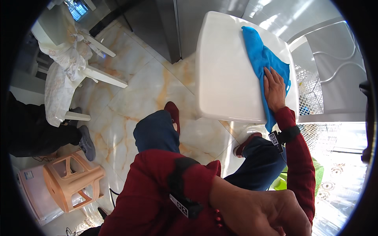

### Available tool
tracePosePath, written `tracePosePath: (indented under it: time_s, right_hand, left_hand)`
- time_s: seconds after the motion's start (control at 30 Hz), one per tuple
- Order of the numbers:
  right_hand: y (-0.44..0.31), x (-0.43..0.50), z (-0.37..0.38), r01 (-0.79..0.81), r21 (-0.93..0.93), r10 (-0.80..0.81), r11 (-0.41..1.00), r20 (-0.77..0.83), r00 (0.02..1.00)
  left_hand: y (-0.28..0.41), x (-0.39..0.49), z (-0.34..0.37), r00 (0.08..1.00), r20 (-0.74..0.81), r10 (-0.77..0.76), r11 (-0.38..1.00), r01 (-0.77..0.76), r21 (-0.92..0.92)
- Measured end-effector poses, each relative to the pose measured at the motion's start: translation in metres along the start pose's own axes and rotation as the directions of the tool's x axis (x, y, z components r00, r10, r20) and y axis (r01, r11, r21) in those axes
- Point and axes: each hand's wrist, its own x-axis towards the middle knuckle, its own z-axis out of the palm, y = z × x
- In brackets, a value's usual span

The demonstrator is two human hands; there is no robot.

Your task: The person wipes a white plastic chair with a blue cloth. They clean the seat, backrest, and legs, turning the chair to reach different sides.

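Note:
A white glossy surface with rounded corners point(227, 70), which looks like the top of a small table or appliance, stands in front of me. Across its right side lies a blue cloth point(262, 56), one end hanging over the near edge. My right hand point(275, 88) rests flat on the cloth, its fingers nearly together and pointing away from me. Close to the camera at the bottom, my left hand point(260, 209) is bent with its fingers curled. Its fingertips are partly hidden, and whether it holds anything cannot be seen.
An orange plastic stool point(56, 188) lies tipped beside a pale box point(38, 188) at lower left. Another person's grey shoe point(87, 143) is near it. A chair with a patterned cover point(59, 85) stands at left. White metal mesh point(308, 100) is at right.

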Motion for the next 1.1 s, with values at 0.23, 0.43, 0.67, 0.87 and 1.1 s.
tracePosePath:
  time_s: [0.23,0.43,0.67,0.87,1.1]
  right_hand:
    - [0.007,0.006,0.007,-0.018,-0.033,0.018,0.999,-0.002,1.0]
    - [0.017,0.017,0.017,-0.015,-0.071,0.015,0.997,-0.007,1.0]
    - [0.038,0.039,0.034,-0.008,-0.103,0.007,0.995,-0.014,1.0]
    - [0.047,0.043,0.041,-0.031,-0.088,0.034,0.996,0.032,0.999]
    - [0.048,0.042,0.039,-0.02,-0.064,0.025,0.998,0.063,0.998]
  left_hand:
    - [0.006,-0.007,-0.005,0.998,0.016,0.062,0.998,-0.062,0.028]
    - [0.013,-0.009,0.006,0.996,-0.002,0.086,0.996,-0.085,0.041]
    - [0.027,-0.016,-0.01,0.996,0.048,0.071,0.987,-0.077,0.143]
    - [0.04,-0.016,-0.012,0.993,0.055,0.104,0.975,-0.113,0.192]
    - [0.05,-0.026,-0.003,0.982,0.028,-0.184,0.977,0.18,0.115]
